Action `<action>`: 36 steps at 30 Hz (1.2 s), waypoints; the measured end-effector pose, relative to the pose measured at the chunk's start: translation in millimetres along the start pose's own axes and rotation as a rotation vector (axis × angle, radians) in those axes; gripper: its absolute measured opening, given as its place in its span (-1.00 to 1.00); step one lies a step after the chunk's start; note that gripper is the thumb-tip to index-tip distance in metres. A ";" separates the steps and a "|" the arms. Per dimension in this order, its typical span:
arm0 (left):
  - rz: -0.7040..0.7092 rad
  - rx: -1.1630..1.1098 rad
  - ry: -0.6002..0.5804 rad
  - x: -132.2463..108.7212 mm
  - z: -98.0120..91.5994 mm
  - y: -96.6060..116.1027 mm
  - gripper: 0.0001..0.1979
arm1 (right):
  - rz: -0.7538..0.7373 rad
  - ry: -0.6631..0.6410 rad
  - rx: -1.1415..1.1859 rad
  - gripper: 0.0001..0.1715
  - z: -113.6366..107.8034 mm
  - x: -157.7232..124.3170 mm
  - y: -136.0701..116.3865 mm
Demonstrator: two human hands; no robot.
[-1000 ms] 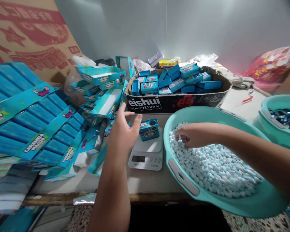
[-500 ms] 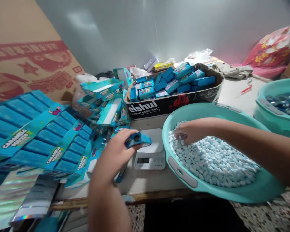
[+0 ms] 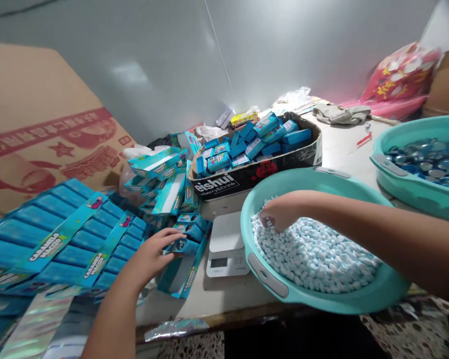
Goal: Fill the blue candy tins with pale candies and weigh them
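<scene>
My left hand [image 3: 160, 253] has its thumb and fingers closed around a small blue candy box [image 3: 186, 246]. That box sits in a blue display tray [image 3: 187, 284], in line with other small boxes [image 3: 191, 225]; the tray's near part shows a bare white bottom. My right hand [image 3: 282, 213] reaches into a large turquoise tub [image 3: 322, 180], its fingers curled into white and pale blue candies [image 3: 324, 259]; the fingertips are partly hidden. Between the tray and the tub lies a white kitchen scale [image 3: 227, 234] with nothing on its plate.
Behind the scale stands a black carton [image 3: 243, 182] heaped with small blue boxes. Filled display trays [image 3: 71, 229] are stacked at left, with unfilled trays [image 3: 168, 194] piled beyond them. A second turquoise tub [image 3: 415, 192] at right holds round blue and silvery pieces. The table edge [image 3: 243, 310] runs close in front.
My left hand has carried the small box from over the scale leftward and down into the display tray. My right hand stays in the candies. The camera view has shifted.
</scene>
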State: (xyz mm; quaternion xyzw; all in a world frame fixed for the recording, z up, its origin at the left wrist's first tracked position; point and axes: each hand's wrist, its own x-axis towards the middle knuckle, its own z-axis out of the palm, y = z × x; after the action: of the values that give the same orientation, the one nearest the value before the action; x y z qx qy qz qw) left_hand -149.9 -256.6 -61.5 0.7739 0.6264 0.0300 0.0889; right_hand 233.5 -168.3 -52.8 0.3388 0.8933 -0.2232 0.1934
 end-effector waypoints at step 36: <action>-0.294 -0.329 0.907 -38.0 30.2 68.7 -0.37 | 0.019 0.676 -0.252 -0.12 -150.6 201.0 38.7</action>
State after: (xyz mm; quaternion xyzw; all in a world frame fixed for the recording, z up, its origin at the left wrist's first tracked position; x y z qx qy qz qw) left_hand -87.0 -310.4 -76.6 0.5623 0.6914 0.4486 -0.0682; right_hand 91.1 41.8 -38.7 0.3754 0.9241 0.0153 -0.0704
